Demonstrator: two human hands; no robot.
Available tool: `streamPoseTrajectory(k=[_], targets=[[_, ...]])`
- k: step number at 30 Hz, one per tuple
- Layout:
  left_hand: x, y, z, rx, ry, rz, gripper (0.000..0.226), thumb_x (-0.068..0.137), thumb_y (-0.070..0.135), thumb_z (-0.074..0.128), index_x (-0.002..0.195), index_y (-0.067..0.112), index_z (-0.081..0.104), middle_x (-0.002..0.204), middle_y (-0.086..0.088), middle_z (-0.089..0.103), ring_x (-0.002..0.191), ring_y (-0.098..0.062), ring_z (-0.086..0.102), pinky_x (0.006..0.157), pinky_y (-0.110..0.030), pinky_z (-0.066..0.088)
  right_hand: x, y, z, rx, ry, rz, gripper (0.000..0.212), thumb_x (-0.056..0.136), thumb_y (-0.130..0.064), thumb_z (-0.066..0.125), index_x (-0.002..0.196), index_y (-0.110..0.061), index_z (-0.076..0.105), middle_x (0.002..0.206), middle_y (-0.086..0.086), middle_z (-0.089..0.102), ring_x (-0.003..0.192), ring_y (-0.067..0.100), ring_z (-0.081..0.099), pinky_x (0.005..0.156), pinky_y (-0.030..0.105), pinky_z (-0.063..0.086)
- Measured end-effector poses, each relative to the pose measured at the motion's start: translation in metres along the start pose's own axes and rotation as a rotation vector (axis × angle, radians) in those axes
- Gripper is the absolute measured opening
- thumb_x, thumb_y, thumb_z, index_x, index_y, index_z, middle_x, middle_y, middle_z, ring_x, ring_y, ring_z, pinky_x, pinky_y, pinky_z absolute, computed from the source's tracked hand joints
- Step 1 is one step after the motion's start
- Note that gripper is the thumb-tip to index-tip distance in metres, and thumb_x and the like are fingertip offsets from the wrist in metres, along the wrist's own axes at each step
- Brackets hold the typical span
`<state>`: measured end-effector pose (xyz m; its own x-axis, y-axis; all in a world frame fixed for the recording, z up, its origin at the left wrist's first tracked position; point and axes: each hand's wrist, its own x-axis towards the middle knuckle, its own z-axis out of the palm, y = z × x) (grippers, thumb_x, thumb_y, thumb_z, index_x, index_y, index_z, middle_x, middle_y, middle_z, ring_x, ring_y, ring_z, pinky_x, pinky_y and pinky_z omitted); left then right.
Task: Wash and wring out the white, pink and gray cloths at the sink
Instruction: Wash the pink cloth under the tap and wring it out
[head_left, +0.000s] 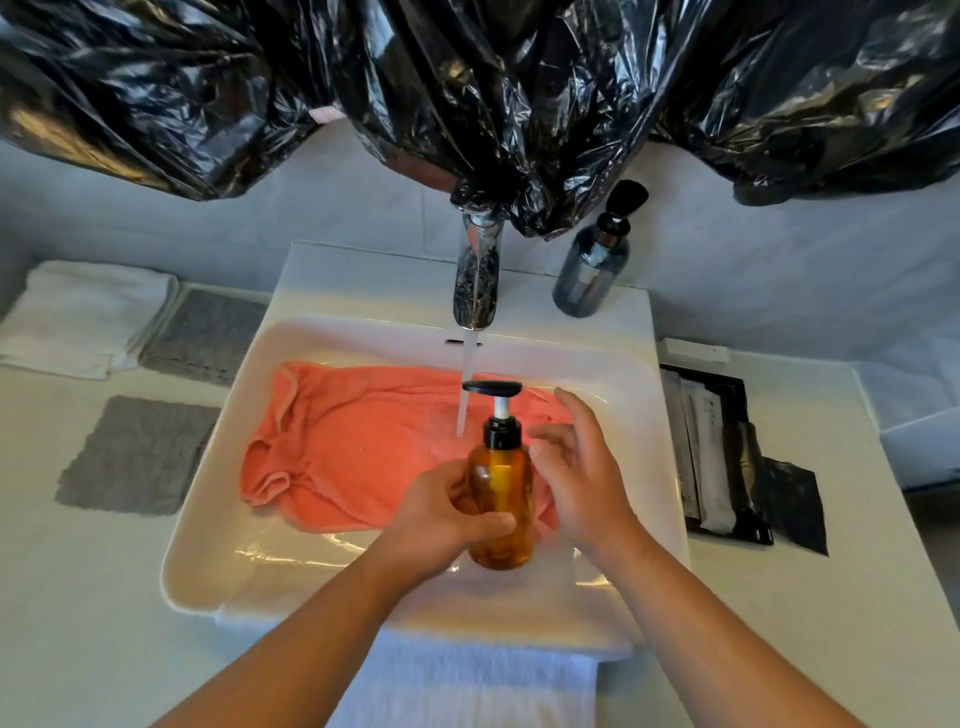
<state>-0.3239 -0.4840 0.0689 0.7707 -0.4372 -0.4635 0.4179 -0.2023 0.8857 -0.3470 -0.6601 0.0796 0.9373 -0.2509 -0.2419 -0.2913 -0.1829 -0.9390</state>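
A pink cloth (353, 447) lies spread in the white sink (208, 545), and water runs onto it from the chrome faucet (477, 275). My left hand (441, 525) grips an amber pump bottle (501, 499) upright over the cloth. My right hand (582, 467) is just right of the bottle, fingers apart, holding nothing. A folded white cloth (83, 317) lies on the counter at the left. Beside it is a gray cloth (205, 335), and a second gray cloth (137, 454) lies nearer me.
A dark blue pump bottle (592, 265) stands behind the sink at the right. Black plastic sheeting (493, 88) hangs above the faucet. A black tray with sachets (722, 452) is on the right counter. A white towel (467, 680) hangs over the sink's front edge.
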Motion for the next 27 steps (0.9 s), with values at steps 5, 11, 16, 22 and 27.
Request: streamPoseTrajectory(k=[5, 11, 16, 22, 27], targets=[[0.007, 0.046, -0.071, 0.149, 0.386, 0.146, 0.033, 0.076, 0.01, 0.086, 0.1, 0.021, 0.067, 0.086, 0.007, 0.073, 0.077, 0.001, 0.069, 0.069, -0.012, 0.055, 0.025, -0.004, -0.005, -0.171, 0.081, 0.074, 0.021, 0.101, -0.021, 0.056, 0.119, -0.03, 0.059, 0.107, -0.014, 0.061, 0.105, 0.011, 0.06, 0.072, 0.018, 0.044], [0.062, 0.097, -0.114, 0.244, 0.635, 0.222, 0.045, 0.083, 0.029, 0.079, 0.123, 0.019, 0.062, 0.111, 0.005, 0.07, 0.1, -0.012, 0.066, 0.073, -0.013, 0.045, 0.04, 0.028, -0.015, -0.734, 0.171, 0.311, 0.045, 0.088, -0.057, 0.039, 0.099, -0.017, 0.057, 0.102, 0.009, 0.062, 0.098, 0.035, 0.059, 0.078, 0.04, 0.048], [0.119, 0.108, -0.132, 0.273, 0.75, 0.231, 0.055, 0.075, 0.036, 0.083, 0.122, 0.022, 0.058, 0.111, 0.005, 0.067, 0.105, -0.02, 0.065, 0.095, -0.038, 0.053, 0.046, 0.035, -0.012, -0.58, 0.115, 0.537, 0.046, 0.101, -0.05, 0.044, 0.107, -0.006, 0.056, 0.09, 0.004, 0.06, 0.08, 0.02, 0.059, 0.071, 0.031, 0.043], [0.147, 0.101, -0.135, 0.344, 0.7, 0.239, 0.076, 0.08, 0.026, 0.082, 0.145, 0.02, 0.043, 0.13, 0.001, 0.06, 0.113, -0.014, 0.054, 0.095, -0.027, 0.041, 0.048, 0.034, -0.008, -0.527, 0.117, 0.521, 0.038, 0.099, -0.037, 0.046, 0.084, -0.007, 0.065, 0.078, 0.007, 0.066, 0.074, 0.025, 0.062, 0.066, 0.035, 0.048], [0.097, 0.07, -0.146, 0.399, 0.769, 0.161, 0.057, 0.094, 0.033, 0.061, 0.147, 0.019, 0.044, 0.136, -0.003, 0.057, 0.123, -0.021, 0.057, 0.099, -0.034, 0.046, 0.051, 0.01, 0.012, -0.136, 0.239, 0.474, 0.018, 0.091, -0.014, 0.045, 0.1, -0.013, 0.061, 0.098, 0.011, 0.068, 0.084, 0.025, 0.064, 0.067, 0.034, 0.051]])
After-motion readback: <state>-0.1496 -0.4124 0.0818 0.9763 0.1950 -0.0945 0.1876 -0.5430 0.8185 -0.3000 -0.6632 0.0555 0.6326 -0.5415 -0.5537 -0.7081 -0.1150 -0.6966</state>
